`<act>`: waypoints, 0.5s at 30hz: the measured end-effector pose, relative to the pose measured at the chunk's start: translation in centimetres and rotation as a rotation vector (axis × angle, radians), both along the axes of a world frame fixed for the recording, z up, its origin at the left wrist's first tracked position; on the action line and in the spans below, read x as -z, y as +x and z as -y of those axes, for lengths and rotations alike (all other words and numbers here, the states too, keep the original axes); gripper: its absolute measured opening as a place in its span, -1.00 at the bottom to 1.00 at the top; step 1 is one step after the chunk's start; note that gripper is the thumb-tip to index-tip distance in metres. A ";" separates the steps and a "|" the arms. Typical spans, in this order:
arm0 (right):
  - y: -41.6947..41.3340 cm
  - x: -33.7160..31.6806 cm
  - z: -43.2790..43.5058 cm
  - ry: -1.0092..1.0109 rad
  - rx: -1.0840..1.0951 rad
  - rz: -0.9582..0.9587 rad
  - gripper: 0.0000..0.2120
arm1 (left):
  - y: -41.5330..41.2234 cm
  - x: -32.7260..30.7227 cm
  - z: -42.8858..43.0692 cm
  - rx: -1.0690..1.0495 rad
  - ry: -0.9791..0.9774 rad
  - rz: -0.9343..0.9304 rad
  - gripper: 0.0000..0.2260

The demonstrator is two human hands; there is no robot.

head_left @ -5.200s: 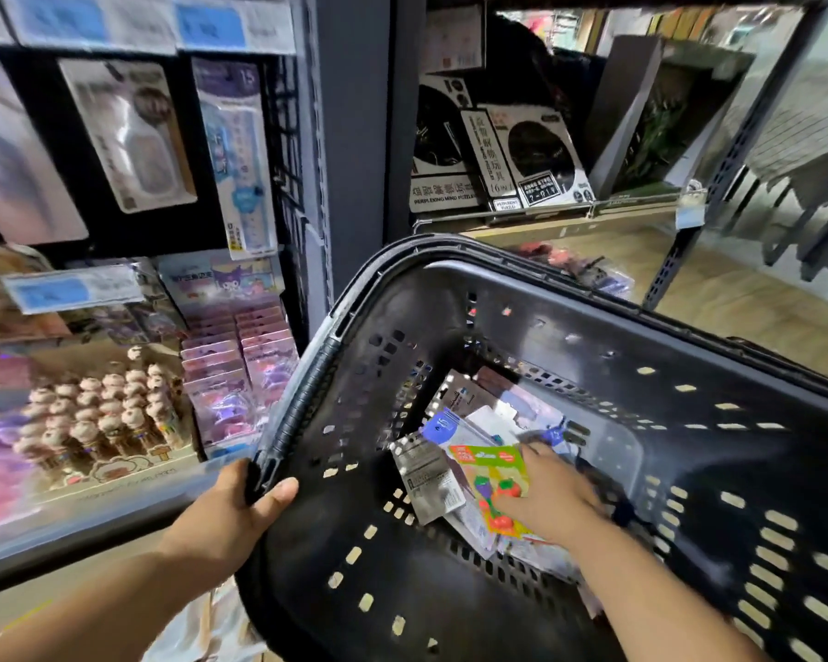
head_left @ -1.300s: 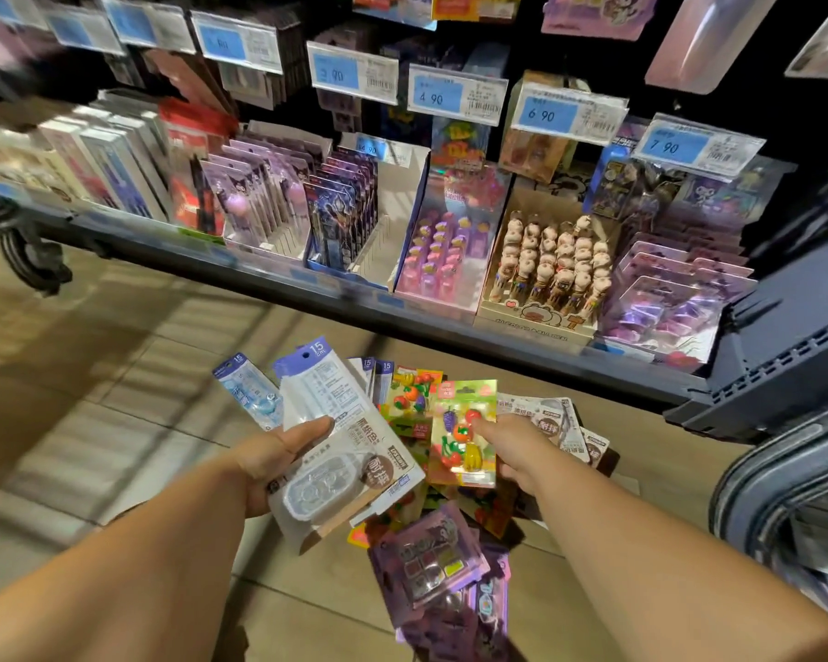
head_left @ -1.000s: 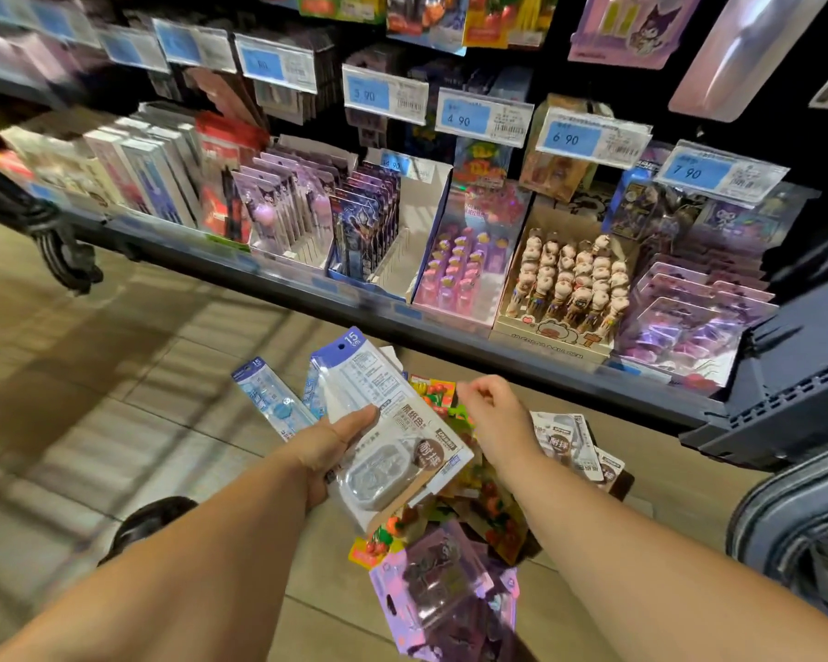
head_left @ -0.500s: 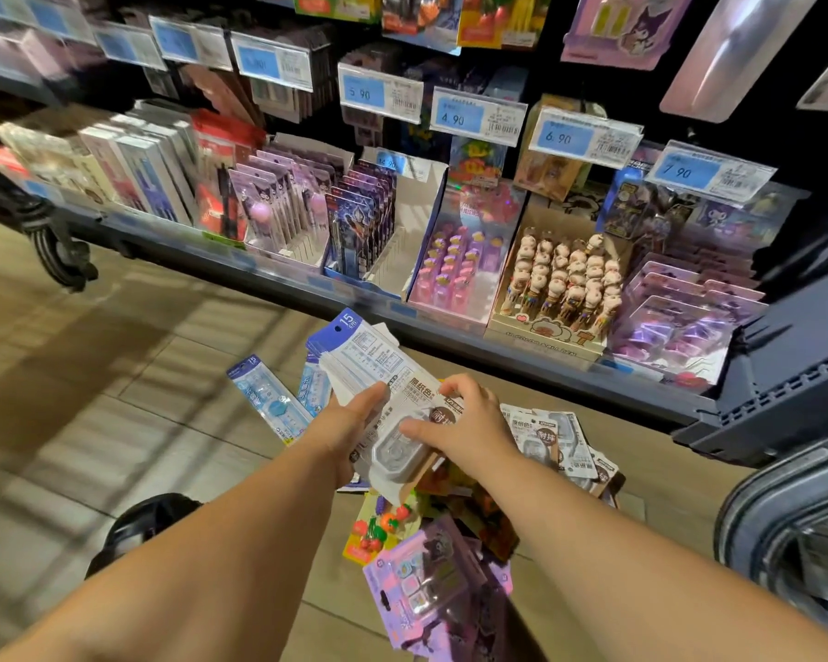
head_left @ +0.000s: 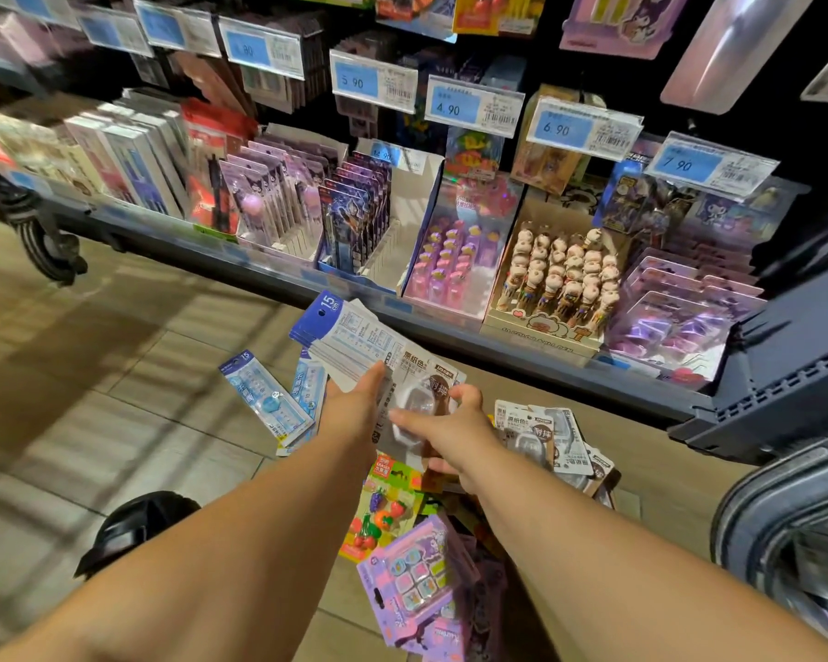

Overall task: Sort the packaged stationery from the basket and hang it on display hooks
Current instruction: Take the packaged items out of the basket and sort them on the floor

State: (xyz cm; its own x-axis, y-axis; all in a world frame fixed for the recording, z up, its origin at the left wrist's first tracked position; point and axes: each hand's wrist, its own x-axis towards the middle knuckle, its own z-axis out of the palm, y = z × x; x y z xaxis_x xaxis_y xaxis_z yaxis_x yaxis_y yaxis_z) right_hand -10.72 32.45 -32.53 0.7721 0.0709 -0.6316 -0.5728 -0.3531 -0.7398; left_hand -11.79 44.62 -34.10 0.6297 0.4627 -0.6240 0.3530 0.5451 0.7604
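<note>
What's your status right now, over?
Both busy: left hand holds stack of packs, right hand grips tape pack on top. Underneath, loose packs litter floor.

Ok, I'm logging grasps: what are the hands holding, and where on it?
The left hand grips a stack of carded packs by its lower end, thumb on top. The right hand grips the front correction-tape pack at its blister.

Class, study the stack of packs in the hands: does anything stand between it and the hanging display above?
Nothing visible does. The left hand grips the stack of packs; the right hand holds the correction tape pack on top. Open air lies up to the hanging display, where price tags hang along the front.
</note>
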 end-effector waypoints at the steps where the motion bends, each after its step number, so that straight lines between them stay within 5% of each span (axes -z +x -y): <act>1: 0.0 0.1 -0.1 -0.004 0.004 -0.011 -0.14 | 0.0 0.1 0.1 -0.005 0.007 0.005 -0.66; 6: 0.3 0.5 0.2 -0.141 -0.061 0.023 -0.19 | 0.2 0.6 0.5 0.001 -0.009 0.022 -0.66; 15: 0.0 1.6 2.8 -0.034 -0.162 0.179 -0.24 | 0.6 0.1 -1.9 -0.135 -0.025 -0.006 -0.72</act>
